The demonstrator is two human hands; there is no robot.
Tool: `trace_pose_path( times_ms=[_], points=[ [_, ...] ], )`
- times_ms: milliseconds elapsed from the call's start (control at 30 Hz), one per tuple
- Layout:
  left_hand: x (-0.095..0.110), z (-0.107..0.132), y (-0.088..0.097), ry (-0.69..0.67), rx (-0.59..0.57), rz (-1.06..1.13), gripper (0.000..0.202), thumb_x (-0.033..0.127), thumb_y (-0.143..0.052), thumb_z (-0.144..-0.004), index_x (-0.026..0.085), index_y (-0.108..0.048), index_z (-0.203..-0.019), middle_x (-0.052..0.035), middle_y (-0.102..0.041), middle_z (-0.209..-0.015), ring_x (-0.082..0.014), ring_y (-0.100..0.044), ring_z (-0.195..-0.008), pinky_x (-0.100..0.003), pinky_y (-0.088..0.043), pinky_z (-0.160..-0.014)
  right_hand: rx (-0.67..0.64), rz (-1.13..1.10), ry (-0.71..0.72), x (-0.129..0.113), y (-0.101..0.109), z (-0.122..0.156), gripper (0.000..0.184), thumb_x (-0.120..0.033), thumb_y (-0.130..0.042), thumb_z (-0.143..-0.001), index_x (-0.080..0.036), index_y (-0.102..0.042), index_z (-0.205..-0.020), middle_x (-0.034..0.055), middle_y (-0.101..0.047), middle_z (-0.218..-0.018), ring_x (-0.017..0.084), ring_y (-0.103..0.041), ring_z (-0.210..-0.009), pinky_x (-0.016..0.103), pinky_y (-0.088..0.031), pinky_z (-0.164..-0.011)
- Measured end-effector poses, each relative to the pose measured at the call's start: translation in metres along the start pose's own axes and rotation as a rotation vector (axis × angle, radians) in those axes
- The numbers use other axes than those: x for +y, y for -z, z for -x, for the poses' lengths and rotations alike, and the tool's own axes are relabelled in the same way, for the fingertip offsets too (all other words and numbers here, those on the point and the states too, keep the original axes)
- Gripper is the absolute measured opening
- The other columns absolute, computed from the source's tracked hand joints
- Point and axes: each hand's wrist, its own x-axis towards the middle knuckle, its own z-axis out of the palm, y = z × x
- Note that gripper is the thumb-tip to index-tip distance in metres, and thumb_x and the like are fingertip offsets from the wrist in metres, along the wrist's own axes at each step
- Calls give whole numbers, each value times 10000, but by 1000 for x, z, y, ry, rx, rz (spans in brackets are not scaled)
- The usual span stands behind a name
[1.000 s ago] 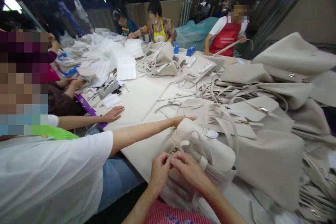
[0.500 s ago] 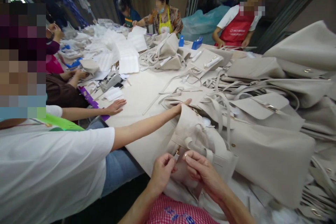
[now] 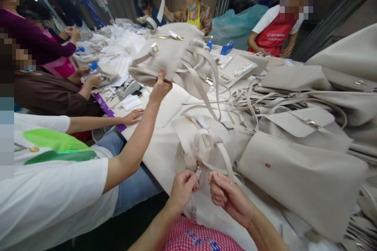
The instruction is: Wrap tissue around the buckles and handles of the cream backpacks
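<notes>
A cream handbag (image 3: 206,145) lies at the near edge of the long table (image 3: 159,153), right in front of me. My left hand (image 3: 182,188) pinches a small metal clasp piece (image 3: 198,171) at the bag's lower edge. My right hand (image 3: 225,194) is curled closed beside it, gripping part of the bag's strap or wrapping. A co-worker in a white shirt on my left holds another cream bag (image 3: 171,55) up in the air with a raised hand (image 3: 160,88).
Many cream bags are piled at the right (image 3: 303,172) and straps lie tangled mid-table (image 3: 244,94). Several other people work along the left side and far end. White papers (image 3: 118,62), a tape dispenser (image 3: 128,88) and blue holders (image 3: 226,48) lie further off.
The co-worker's hand, which rested on a bag on the table, has lifted a cream bag high above it. My hands stayed at the near bag's clasp, now slightly apart.
</notes>
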Motion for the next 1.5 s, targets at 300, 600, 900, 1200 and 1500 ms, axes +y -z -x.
trace_pose_path(
  times_ms=[300,600,900,1200,1500],
  points=[
    [24,34,7,-72,-248,-154,237,310,-535,-800,164,-568,-616,16,-546,-560,-120,-496,-573,-238,-373,-597,-99,86,150,-27,-5,62,325,-478,-620,-836,-168,-629,-739,-88,-299,-459,63,-243,-456,214,-214,-474],
    [26,40,9,-1,-278,-232,292,379,-533,-801,170,-541,-597,20,-511,-561,-117,-454,-543,-228,-328,-523,-200,174,-37,-5,-35,53,277,-420,-674,-815,-145,-650,-831,-91,-406,-434,33,-253,-382,184,-143,-393],
    [4,59,3,16,-73,-188,248,304,-479,-805,181,-555,-603,13,-525,-569,-129,-469,-557,-234,-341,-542,-82,272,-113,21,1,31,251,-408,-649,-841,-166,-667,-906,-68,-463,-469,49,-305,-430,206,-194,-454],
    [-6,66,-16,92,24,140,239,381,-556,-751,168,-581,-647,10,-553,-573,-132,-480,-564,-256,-385,-591,-152,-200,-230,33,-5,68,475,-342,-735,-770,-307,-607,-1227,-113,-335,-426,49,-167,-391,184,-192,-392],
    [-6,70,-29,104,151,93,257,399,-629,-692,163,-608,-592,39,-504,-534,-100,-397,-516,-236,-294,-512,-123,-349,-136,51,-12,68,499,-292,-721,-790,-384,-551,-1250,-122,-263,-501,47,-88,-429,164,-169,-410]
  ],
)
